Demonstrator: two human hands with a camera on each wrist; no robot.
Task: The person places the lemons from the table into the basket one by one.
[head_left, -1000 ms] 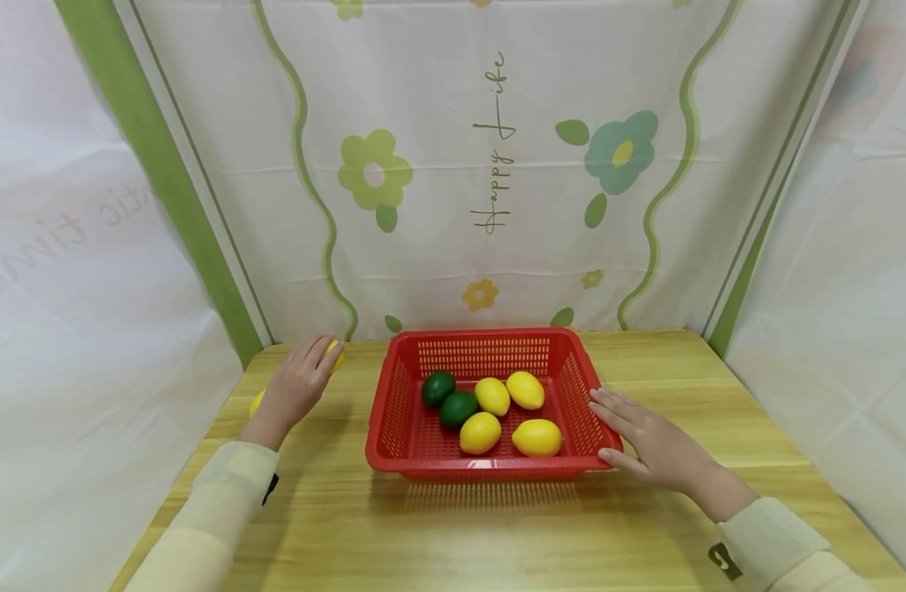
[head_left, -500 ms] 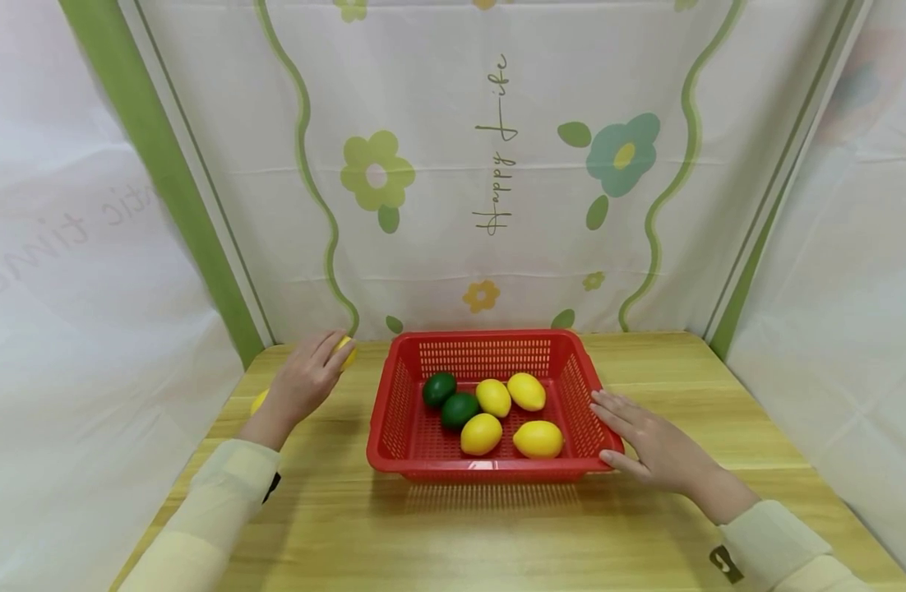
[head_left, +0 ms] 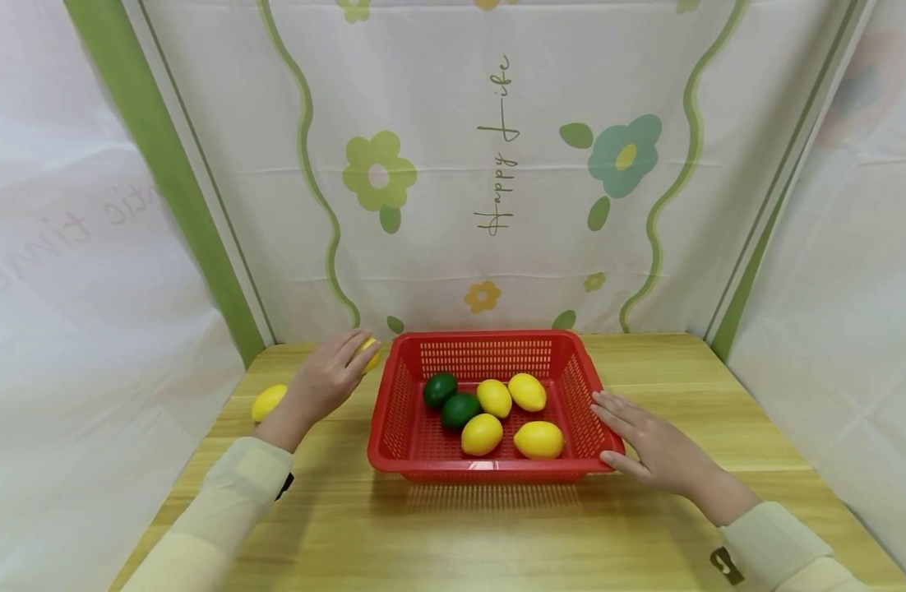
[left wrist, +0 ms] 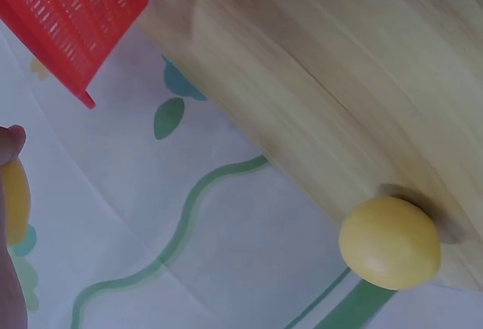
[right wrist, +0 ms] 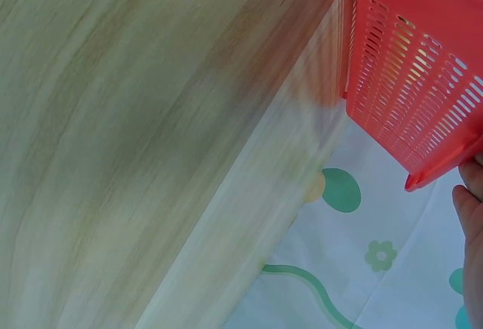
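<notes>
My left hand (head_left: 331,376) grips a yellow lemon (head_left: 372,356), held just left of the red basket (head_left: 379,411); most of the lemon is hidden behind the fingers. In the left wrist view that held lemon (left wrist: 15,202) shows at the left edge. With fairly straight fingers, my right hand (head_left: 656,444) rests on the basket's right rim. Inside the basket lie several lemons (head_left: 538,441) and two dark green fruits, one at the back (head_left: 440,390) and one nearer the middle (head_left: 460,410). Another lemon (head_left: 269,403) sits on the table behind my left wrist.
The wooden table (head_left: 497,543) runs under everything. A white curtain (head_left: 438,247) with printed flowers hangs behind its back edge, and plain-looking white cloth (head_left: 830,329) closes off the right side. More cloth (head_left: 90,370) hangs at the left.
My left hand has moved right with its lemon, closer to the basket. The lemon on the table has come into fuller view behind it. My right hand stays on the rim.
</notes>
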